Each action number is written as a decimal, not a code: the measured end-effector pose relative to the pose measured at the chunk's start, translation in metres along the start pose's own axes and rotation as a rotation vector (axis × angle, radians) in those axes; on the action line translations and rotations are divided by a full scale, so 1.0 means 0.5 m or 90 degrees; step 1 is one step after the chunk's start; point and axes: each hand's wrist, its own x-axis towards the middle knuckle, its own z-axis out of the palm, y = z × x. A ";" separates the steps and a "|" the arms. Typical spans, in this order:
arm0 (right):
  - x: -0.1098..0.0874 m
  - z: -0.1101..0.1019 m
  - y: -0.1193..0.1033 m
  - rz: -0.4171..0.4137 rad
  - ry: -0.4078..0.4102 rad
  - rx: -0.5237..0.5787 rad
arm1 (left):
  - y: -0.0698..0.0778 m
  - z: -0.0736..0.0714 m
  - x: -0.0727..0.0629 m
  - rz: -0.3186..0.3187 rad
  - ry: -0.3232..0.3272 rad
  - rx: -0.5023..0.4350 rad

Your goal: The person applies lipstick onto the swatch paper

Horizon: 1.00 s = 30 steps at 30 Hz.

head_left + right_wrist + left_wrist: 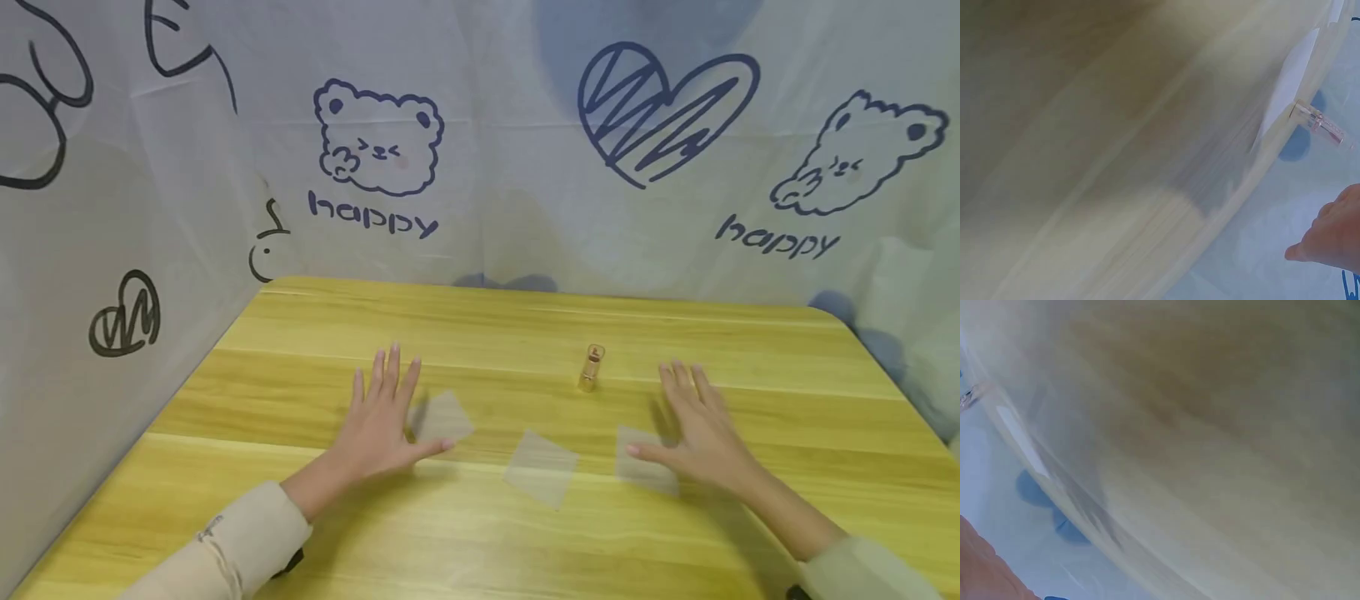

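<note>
My left hand [377, 423] is spread over the left side of the table, fingers straight and holding nothing. A thin whitish square of paper [448, 414] lies beside it, partly behind the thumb. My right hand [705, 433] is likewise spread on the right, its thumb overlapping another pale square [647, 477] in the head view. Between the hands lies a similar middle square [542, 469]. Farther back stands a small gold-coloured lipstick tube [591, 368], left of my right fingertips; the right wrist view shows the tube [1321, 122] with a clear upper part.
The yellow wood-grain table [480, 333] has rounded back corners. White cloth [510, 167] with drawn bears, hearts and "happy" lettering hangs behind it and along the left side. Beige sleeves [258, 525] cover both forearms.
</note>
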 end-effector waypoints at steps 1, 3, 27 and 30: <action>0.003 0.002 -0.001 0.001 0.002 0.008 | 0.001 -0.002 0.003 0.001 0.002 -0.004; 0.010 0.004 -0.003 0.002 0.007 0.026 | 0.004 -0.006 0.008 0.002 -0.001 -0.014; 0.076 0.036 -0.034 0.056 -0.012 0.251 | 0.045 -0.018 0.070 0.001 0.020 -0.150; 0.083 0.041 -0.036 0.054 -0.020 0.279 | 0.051 -0.018 0.079 0.000 0.019 -0.160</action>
